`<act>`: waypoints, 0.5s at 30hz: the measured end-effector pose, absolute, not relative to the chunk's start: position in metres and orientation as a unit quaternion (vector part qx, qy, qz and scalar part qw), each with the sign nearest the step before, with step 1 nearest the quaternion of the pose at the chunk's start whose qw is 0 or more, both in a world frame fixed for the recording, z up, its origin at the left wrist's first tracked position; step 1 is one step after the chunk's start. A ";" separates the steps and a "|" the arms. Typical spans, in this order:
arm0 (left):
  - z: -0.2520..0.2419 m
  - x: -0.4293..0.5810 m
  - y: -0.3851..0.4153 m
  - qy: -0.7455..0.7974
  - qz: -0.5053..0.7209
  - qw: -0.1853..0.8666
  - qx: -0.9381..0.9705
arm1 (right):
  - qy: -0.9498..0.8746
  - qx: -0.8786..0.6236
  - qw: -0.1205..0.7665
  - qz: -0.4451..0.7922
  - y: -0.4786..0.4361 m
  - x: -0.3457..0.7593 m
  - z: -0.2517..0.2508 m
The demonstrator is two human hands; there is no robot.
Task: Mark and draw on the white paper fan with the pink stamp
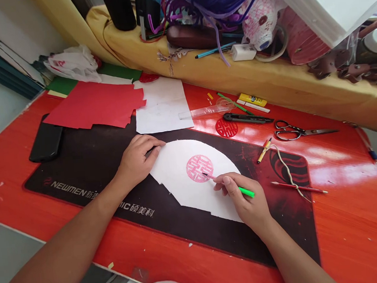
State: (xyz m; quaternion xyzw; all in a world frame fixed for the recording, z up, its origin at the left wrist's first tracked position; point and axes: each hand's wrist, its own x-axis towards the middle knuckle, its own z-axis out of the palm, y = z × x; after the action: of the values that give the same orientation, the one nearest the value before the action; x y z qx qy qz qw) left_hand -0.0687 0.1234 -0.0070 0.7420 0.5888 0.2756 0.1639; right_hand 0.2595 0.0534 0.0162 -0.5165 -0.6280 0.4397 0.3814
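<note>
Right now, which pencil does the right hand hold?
The pink pencil with the green end, tip on the white paper; the red pencil lies apart.

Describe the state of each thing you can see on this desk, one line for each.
Left hand: flat on the white paper, pressing it down.
Right hand: gripping the pencil.
Pencil: tilted, tip on the pink circle.
White paper: fan-shaped, flat on the desk mat.
Pink circle: drawn on the white paper.
Red paper: flat, ragged edge.
Scissors: lying on the desk, blades closed.
</note>
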 end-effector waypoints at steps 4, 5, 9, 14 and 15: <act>-0.007 -0.069 0.123 0.585 0.280 0.161 0.744 | -0.629 -0.518 0.385 0.433 0.053 0.260 0.015; -0.007 -0.068 0.123 0.585 0.279 0.161 0.744 | -0.629 -0.519 0.386 0.431 0.053 0.260 0.016; -0.007 -0.068 0.123 0.587 0.276 0.164 0.743 | -0.632 -0.514 0.383 0.435 0.053 0.260 0.016; -0.007 -0.069 0.123 0.580 0.283 0.162 0.747 | -0.632 -0.514 0.382 0.437 0.053 0.260 0.016; -0.007 -0.069 0.123 0.579 0.283 0.161 0.747 | -0.631 -0.516 0.384 0.434 0.054 0.260 0.016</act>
State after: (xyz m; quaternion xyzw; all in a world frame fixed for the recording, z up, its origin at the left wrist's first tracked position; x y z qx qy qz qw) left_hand -0.0689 0.1230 -0.0071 0.7471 0.5793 0.2831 0.1614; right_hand 0.2604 0.0535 0.0157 -0.5156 -0.6313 0.4339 0.3838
